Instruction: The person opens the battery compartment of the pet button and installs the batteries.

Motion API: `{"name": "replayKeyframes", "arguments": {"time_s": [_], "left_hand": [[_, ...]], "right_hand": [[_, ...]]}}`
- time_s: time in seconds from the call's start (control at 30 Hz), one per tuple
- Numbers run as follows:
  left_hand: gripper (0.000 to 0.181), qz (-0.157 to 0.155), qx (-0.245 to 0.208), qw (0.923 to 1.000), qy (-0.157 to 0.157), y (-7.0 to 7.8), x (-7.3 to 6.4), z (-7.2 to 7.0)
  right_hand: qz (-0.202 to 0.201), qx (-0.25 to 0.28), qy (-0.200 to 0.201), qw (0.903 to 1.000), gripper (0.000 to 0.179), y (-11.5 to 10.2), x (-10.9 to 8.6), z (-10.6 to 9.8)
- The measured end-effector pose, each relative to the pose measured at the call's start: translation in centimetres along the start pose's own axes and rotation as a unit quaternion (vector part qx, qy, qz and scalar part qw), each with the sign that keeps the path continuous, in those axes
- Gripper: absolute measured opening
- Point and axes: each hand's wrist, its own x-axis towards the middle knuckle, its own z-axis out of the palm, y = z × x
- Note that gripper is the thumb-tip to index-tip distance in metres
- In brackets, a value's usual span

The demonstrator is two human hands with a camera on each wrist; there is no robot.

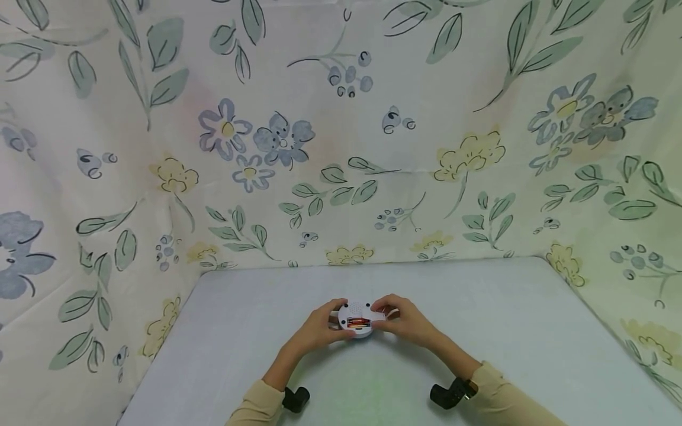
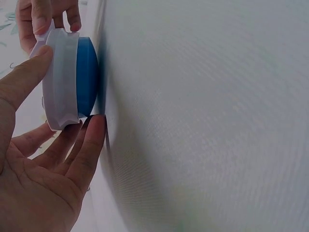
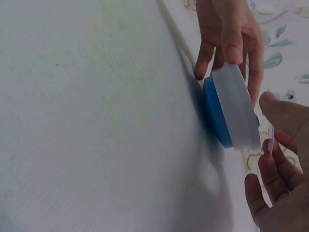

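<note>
A round white battery-powered device [image 1: 356, 310] lies face down, its back up with a speaker grille and small dark feet. Its battery compartment is uncovered and shows red batteries [image 1: 358, 322]. The other side is a blue disc [image 2: 87, 77], turned toward the table. My left hand [image 1: 319, 325] grips the device by its left edge, thumb on the near rim and fingers around the far side. At its right, my right hand [image 1: 407, 322] pinches a thin white battery cover [image 3: 271, 140] between thumb and fingers, beside the compartment.
A white-covered table [image 1: 240, 343] lies beneath both hands. Floral fabric [image 1: 330, 142] hangs behind it and along the sides. A black wrist camera [image 1: 447, 395] is strapped to the right wrist, another black camera [image 1: 296, 400] to the left.
</note>
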Motion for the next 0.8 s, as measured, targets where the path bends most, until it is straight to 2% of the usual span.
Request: {"name": "replayKeyframes", "arguments": {"time_s": [0.17, 0.27, 0.43, 0.6, 0.8], "left_hand": [[0.072, 0.005, -0.009, 0.9999, 0.001, -0.1, 0.0, 0.0], [0.072, 0.007, -0.012, 0.9999, 0.000, -0.1, 0.0, 0.0], [0.072, 0.011, -0.012, 0.9999, -0.002, -0.2, 0.0, 0.0], [0.071, 0.012, -0.017, 0.9998, -0.005, -0.2, 0.0, -0.1], [0.071, 0.019, -0.023, 0.9995, -0.006, -0.2, -0.1, -0.2]], "right_hand": [[-0.008, -0.008, -0.005, 0.9999, 0.030, -0.2, 0.1, 0.5], [-0.019, -0.032, -0.004, 0.9993, 0.029, -0.3, 0.3, 0.8], [-0.066, -0.080, 0.003, 0.9946, 0.030, -0.6, 0.7, 1.3], [-0.106, -0.097, 0.001, 0.9897, 0.023, -0.8, 1.1, 1.8], [-0.099, -0.105, -0.010, 0.9895, 0.019, -1.3, 1.3, 2.2]]}}
